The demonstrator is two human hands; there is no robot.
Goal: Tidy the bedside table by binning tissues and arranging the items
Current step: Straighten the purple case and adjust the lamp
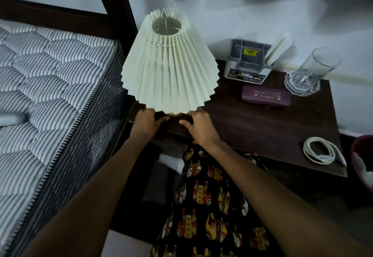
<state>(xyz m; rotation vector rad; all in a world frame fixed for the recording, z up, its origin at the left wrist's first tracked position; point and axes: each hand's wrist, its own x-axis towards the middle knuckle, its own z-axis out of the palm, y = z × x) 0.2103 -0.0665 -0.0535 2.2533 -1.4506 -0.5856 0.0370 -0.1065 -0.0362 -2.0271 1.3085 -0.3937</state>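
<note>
A lamp with a pale pleated shade (169, 64) stands at the near left corner of the dark wooden bedside table (252, 123). My left hand (147, 121) and my right hand (198, 124) reach under the shade from either side and hold the lamp's base, which the shade mostly hides. On the table lie a purple case (266, 96), a grey organiser box (247, 61) holding a white card, a clear glass (312, 73) and a coiled white cable (320, 152).
A striped mattress (46, 99) runs along the left, close to the table. A red bin (363, 161) with white tissue in it stands at the right edge. The white wall is behind the table. My patterned clothing fills the space below.
</note>
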